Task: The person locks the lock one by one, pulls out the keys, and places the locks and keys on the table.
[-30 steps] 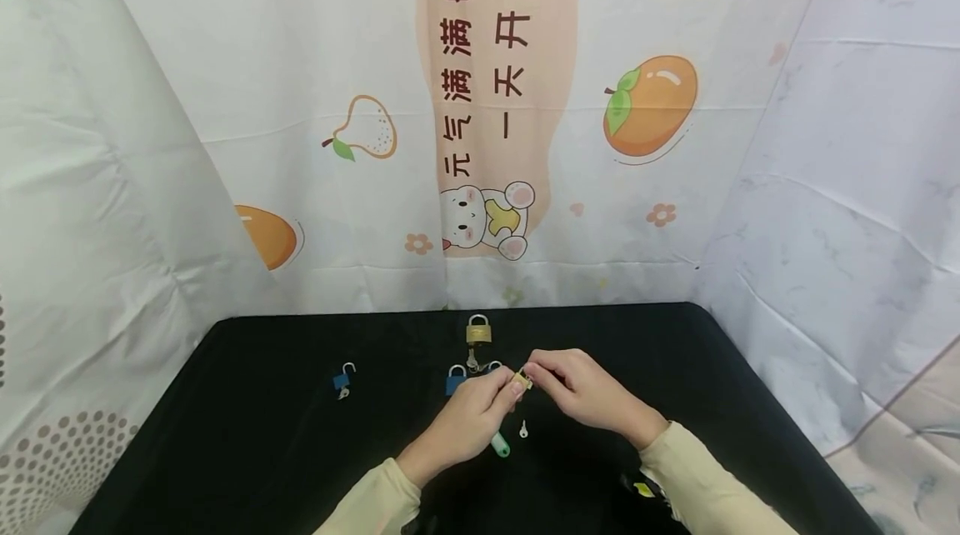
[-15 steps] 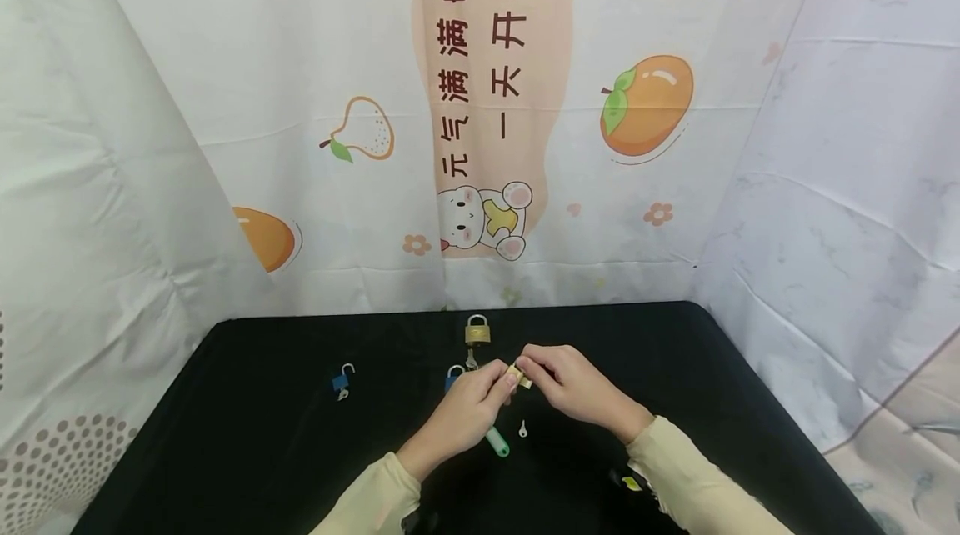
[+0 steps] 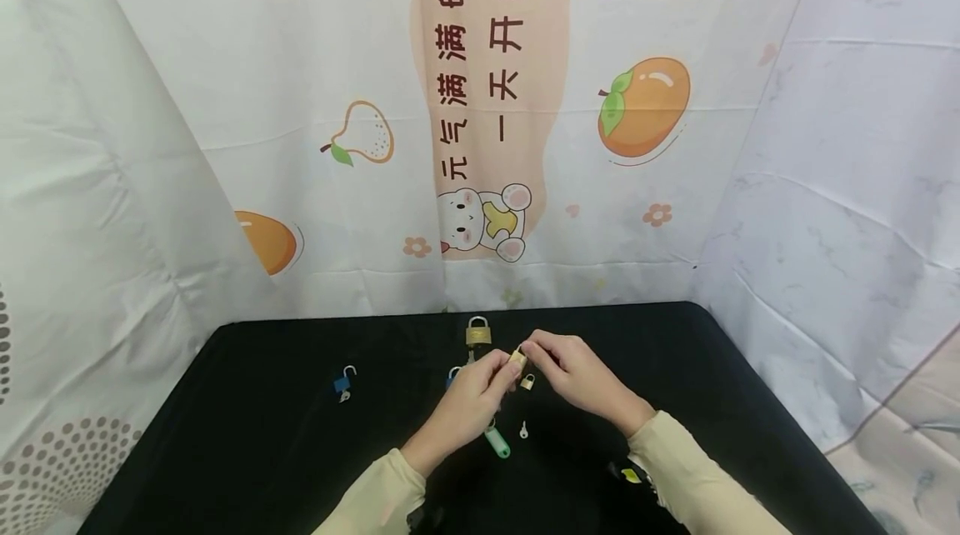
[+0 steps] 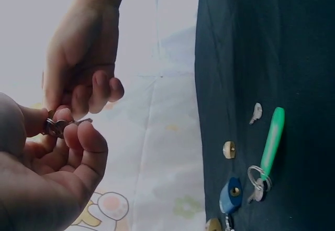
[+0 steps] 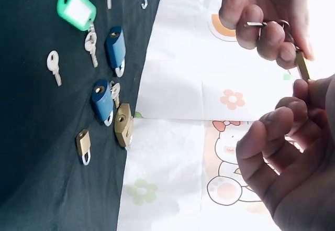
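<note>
My left hand holds a small brass padlock between thumb and fingers, above the table. A key ring with keys hangs at its fingers in the left wrist view. My right hand pinches the far end of the padlock, where the shackle is mostly hidden by the fingertips. In the right wrist view the brass body shows edge-on between both hands. Just below the hands, another small brass padlock lies on the black cloth, near a loose key and a green key tag.
A larger brass padlock lies near the back edge. Two blue padlocks lie close to it, partly hidden in the head view. Far left is a small blue padlock with its shackle open and keys. A printed curtain hangs behind.
Both hands have moved slightly away from me and up with the padlock. The small brass padlock on the cloth now shows clearly beneath them. The grip looks unchanged.
</note>
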{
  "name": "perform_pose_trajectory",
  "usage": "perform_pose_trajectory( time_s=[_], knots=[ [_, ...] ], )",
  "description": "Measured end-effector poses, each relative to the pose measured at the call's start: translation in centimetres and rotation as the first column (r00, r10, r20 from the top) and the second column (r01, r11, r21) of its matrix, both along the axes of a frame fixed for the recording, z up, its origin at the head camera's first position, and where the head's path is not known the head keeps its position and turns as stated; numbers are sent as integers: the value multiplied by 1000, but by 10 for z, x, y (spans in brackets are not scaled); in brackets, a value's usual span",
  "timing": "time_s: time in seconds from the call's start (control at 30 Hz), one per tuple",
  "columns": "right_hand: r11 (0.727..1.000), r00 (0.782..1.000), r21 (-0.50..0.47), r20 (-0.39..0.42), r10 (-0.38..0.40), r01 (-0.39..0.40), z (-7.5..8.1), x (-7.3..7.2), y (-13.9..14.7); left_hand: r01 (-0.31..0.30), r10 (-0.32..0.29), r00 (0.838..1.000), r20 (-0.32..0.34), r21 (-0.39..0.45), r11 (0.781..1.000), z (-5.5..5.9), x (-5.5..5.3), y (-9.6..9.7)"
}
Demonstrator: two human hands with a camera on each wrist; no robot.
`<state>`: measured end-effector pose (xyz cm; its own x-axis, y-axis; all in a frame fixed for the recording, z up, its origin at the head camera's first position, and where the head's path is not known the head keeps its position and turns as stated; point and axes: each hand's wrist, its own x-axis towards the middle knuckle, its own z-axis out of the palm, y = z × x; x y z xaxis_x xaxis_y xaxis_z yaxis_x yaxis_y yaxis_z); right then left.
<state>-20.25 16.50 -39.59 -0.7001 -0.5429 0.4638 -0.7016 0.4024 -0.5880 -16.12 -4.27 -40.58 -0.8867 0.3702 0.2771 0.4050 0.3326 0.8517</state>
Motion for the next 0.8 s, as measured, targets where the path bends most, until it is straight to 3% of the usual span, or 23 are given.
perform_pose_trajectory(
  time_s=[0.17, 0.3, 0.5, 0.8],
  knots=[
    [991, 995, -129, 98, -16, 29, 2, -1, 3, -88, 88, 996, -3, 88, 992, 1, 0, -2],
    [978, 978, -200, 210, -13, 56, 3, -4, 9, -131, 132, 991, 3, 130, 983, -2, -2, -4],
    [972, 949, -230, 314, 19, 56, 5, -7, 11, -129, 129, 992, 15, 134, 982, -4, -4, -6],
    [981, 946, -194, 319, 57, 6, 8, -5, 4, -103, 101, 995, 17, 129, 986, -4, -5, -6]
  ],
)
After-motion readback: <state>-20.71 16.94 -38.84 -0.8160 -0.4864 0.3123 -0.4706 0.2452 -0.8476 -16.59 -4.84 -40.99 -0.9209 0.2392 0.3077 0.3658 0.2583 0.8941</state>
